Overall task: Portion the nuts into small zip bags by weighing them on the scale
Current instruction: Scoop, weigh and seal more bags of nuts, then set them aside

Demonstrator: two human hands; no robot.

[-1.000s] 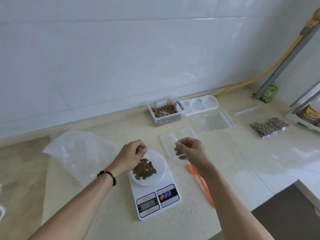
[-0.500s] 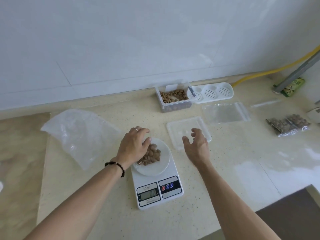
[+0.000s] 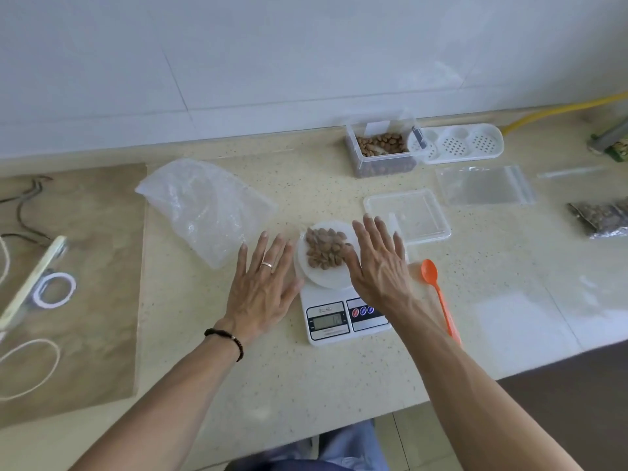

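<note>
A white digital scale (image 3: 343, 321) stands on the counter with a round white dish (image 3: 326, 278) on its platform. A heap of brown nuts (image 3: 324, 248) lies in the dish. My left hand (image 3: 263, 287) is flat with fingers spread, just left of the dish. My right hand (image 3: 379, 263) is flat too, fingers straight, at the dish's right rim. Neither hand holds anything. A clear box of nuts (image 3: 382, 151) stands at the back. An empty zip bag (image 3: 486, 185) lies right of it, and filled zip bags (image 3: 599, 215) lie at the far right.
A clear lid (image 3: 407, 212) lies behind the scale. An orange spoon (image 3: 438, 294) lies to its right. A large crumpled plastic bag (image 3: 204, 205) is on the left. A white perforated tray (image 3: 457, 144) sits by the wall. Cords and rings lie on the brown surface (image 3: 68, 266) at left.
My left hand came off the nuts and flattened beside the dish. My right hand moved left to the dish's right rim. The view tilted down.
</note>
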